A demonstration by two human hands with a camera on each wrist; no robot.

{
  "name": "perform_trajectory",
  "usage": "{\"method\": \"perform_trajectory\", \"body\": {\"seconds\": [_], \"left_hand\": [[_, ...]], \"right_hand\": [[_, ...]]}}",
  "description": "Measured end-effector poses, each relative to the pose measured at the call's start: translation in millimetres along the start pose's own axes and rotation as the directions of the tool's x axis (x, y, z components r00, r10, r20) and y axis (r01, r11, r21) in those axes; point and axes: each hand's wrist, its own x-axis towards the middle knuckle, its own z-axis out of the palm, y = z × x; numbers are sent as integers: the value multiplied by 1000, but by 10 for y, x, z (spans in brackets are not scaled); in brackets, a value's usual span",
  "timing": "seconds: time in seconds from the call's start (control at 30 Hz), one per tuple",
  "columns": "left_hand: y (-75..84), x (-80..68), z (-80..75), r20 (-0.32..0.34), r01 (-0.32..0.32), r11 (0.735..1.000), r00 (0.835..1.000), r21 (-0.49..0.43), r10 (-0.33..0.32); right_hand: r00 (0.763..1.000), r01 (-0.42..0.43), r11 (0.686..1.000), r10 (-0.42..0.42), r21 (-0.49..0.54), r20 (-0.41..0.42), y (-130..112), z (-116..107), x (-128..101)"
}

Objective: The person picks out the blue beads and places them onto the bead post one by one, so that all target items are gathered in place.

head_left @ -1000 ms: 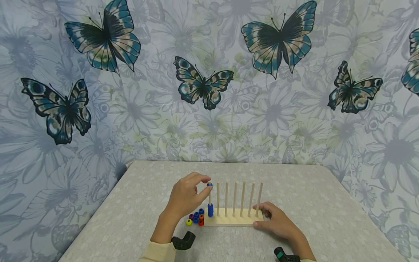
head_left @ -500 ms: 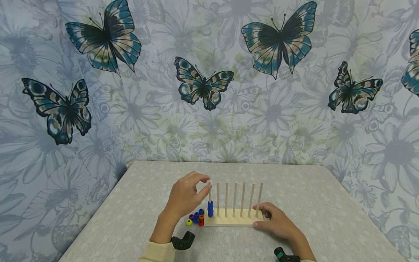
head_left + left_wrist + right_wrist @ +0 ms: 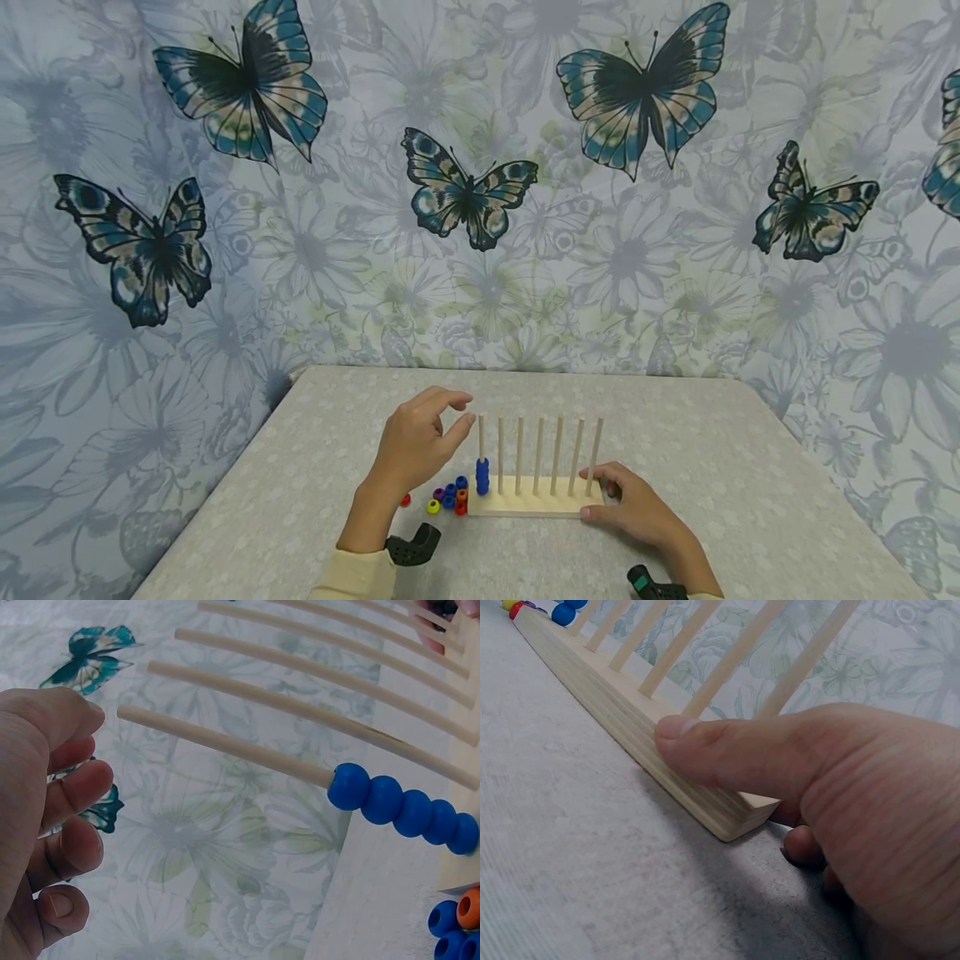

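A wooden peg base [image 3: 532, 505] with several upright pegs stands on the grey table. Several blue beads [image 3: 482, 476] are stacked at the bottom of the leftmost peg [image 3: 481, 435]; the left wrist view shows them [image 3: 401, 806] against the base. My left hand [image 3: 467, 412] hovers just left of that peg's top, fingers loosely spread and holding nothing [image 3: 94, 746]. My right hand [image 3: 596, 493] grips the right end of the base, thumb [image 3: 705, 746] on its front edge and fingers behind.
Loose beads [image 3: 448, 498] in blue, yellow, purple and orange lie by the left end of the base, with a red bead [image 3: 405, 500] further left. The butterfly-print backdrop [image 3: 480, 183] rises behind the table's [image 3: 300, 467] far edge.
The blue bead that my left hand pinched at the peg's top has been let go and now sits on the stack. That hand has drawn back a little to the left.
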Motion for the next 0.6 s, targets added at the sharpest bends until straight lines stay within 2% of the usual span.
{"method": "perform_trajectory", "body": {"seconds": [0.6], "left_hand": [[-24, -5, -8, 20, 42, 999, 999, 7, -42]], "right_hand": [[1000, -23, 1000, 23, -9, -1, 11, -1, -15]]}}
